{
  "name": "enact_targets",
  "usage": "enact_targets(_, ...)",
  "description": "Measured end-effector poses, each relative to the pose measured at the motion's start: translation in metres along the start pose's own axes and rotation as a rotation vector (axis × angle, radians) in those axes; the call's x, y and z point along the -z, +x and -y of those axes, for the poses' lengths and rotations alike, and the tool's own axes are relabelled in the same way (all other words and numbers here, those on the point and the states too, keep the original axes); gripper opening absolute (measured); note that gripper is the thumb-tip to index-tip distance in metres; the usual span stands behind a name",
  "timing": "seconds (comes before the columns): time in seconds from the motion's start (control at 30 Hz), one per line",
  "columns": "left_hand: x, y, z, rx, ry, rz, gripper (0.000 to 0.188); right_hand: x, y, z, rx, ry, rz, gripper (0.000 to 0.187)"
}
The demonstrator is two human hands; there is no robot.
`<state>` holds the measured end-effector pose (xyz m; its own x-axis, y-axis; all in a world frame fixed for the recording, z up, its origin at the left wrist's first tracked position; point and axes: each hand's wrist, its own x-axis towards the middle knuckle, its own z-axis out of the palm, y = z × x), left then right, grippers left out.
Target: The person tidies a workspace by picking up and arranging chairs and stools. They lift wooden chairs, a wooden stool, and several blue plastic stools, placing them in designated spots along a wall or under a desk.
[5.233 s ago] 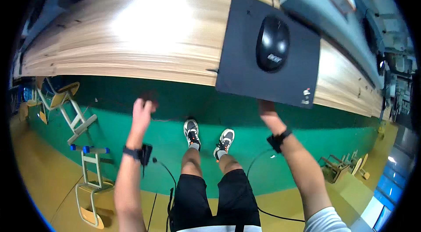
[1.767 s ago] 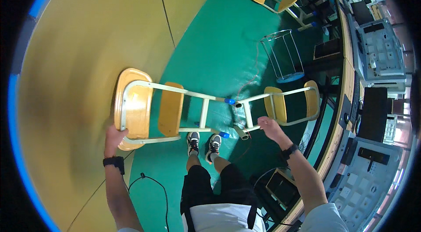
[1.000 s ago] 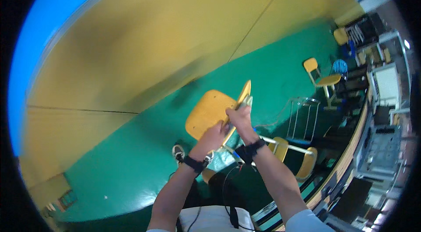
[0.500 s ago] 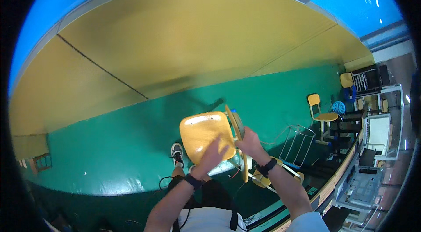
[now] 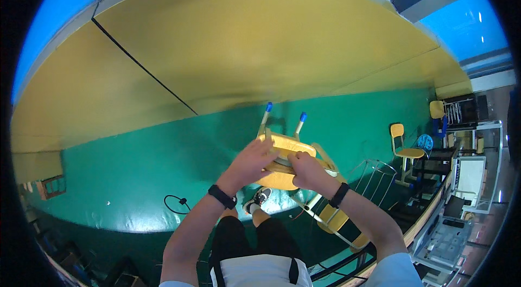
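In front of me a chair (image 5: 290,144) with yellow wooden seat and backrest is tilted over, two of its legs with blue end caps pointing toward the wall. My left hand (image 5: 251,163) is closed at the left end of the chair's backrest, its fingers partly hidden. On the right part of the same backrest, my right hand (image 5: 312,172) grips with fingers curled over the edge. Between the hands shows a greyish strip (image 5: 282,161) that I cannot make out clearly. My feet stand just below the chair.
To the right lie a metal frame (image 5: 378,175) and another yellow-seated chair (image 5: 332,218). Farther off stand a yellow chair (image 5: 408,152) and a round blue stool (image 5: 425,142). A black cable loop (image 5: 176,204) lies at left on the green floor. A yellow wall (image 5: 260,37) runs ahead.
The chair has turned and tipped, so its capped legs now point toward the wall. My left hand has moved from above the seat to the backrest, beside my right hand.
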<state>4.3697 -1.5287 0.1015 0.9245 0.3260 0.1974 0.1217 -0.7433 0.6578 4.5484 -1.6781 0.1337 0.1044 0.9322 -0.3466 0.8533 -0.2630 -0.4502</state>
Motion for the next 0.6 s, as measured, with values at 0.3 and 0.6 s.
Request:
enact_targets(0.3, -0.071, 0.016, -0.023, 0.018, 0.039, 0.079, 0.041, 0.008, -0.017, -0.04, 0.086, -0.058, -0.017, 0.045)
enact_targets(0.6, -0.096, 0.049, -0.052, 0.134, -0.014, 0.222, 0.041, 0.016, -0.107, -0.153, -0.024, -0.008, -0.348, 0.049)
